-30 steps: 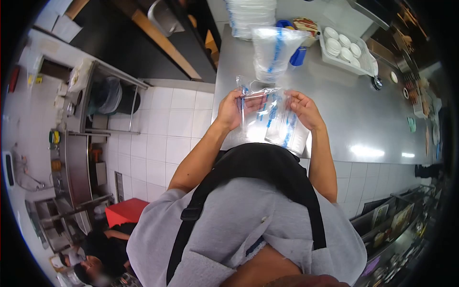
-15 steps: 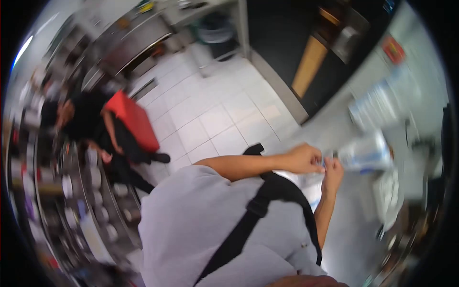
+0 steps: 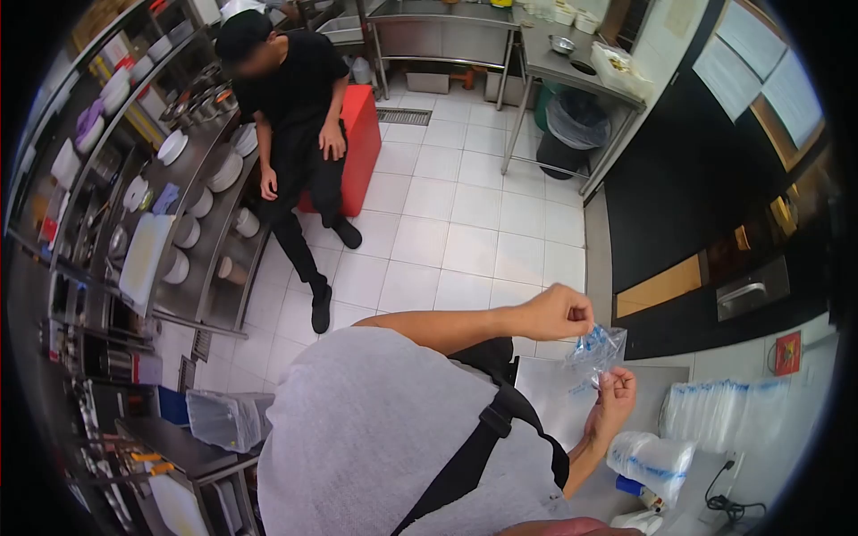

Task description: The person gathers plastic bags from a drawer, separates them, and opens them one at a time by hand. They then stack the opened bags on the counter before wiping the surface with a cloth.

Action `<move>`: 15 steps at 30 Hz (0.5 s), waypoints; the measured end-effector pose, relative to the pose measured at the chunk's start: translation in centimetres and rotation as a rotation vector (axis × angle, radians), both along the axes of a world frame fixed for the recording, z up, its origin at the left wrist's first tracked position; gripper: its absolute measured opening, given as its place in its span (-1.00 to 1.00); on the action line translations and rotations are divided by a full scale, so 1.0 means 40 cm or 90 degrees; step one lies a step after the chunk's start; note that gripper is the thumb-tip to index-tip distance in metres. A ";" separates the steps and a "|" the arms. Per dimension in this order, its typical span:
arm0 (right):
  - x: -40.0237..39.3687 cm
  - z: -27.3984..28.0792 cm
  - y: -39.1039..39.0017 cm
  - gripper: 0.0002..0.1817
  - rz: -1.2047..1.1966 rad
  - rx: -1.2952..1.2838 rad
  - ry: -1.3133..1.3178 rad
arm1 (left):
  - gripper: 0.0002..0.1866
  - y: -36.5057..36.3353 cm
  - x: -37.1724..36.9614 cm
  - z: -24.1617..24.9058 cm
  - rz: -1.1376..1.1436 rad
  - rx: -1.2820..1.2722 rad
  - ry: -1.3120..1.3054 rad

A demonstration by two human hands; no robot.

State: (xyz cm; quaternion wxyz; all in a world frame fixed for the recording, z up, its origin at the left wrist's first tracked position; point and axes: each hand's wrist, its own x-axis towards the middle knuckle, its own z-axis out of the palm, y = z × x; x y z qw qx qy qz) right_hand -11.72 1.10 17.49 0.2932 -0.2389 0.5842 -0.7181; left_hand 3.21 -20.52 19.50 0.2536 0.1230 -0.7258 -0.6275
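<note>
A clear plastic bag point(image 3: 601, 353) with blue print is stretched between my two hands over the steel counter. My left hand point(image 3: 561, 313) is closed in a pinch on its upper edge, near the blue printed part. Below and to the right, my right hand point(image 3: 613, 400) grips the opposite side of the bag between thumb and fingers. A steel counter point(image 3: 545, 384) lies beneath, partly hidden by my arms. Close to my right hand sits a rolled bundle of clear bags point(image 3: 648, 460), with a wider stack of plastic bags point(image 3: 728, 413) against the wall.
A person in black point(image 3: 290, 98) sits on a red box point(image 3: 362, 147) across the tiled floor point(image 3: 438, 214). Shelving with dishes point(image 3: 206, 205) runs along the left. At the back stands a lined bin point(image 3: 576, 125) under a steel table. A black door point(image 3: 661, 214) is at right.
The view has swung, bringing the seated person and back tables further in. My hands have moved apart, and the bag between them now shows clearly, spread open.
</note>
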 end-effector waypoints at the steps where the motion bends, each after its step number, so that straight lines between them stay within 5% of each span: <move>1: -0.002 0.021 -0.020 -0.84 0.019 0.001 0.025 | -0.89 -0.015 0.014 0.026 0.004 0.011 0.023; 11: 0.187 0.482 -0.156 -0.82 0.218 -0.093 0.199 | -0.83 -0.131 0.308 0.405 -0.112 -0.079 0.396; 15: 0.229 0.535 -0.179 -0.83 0.290 -0.238 0.297 | -0.82 -0.121 0.365 0.458 -0.135 -0.101 0.482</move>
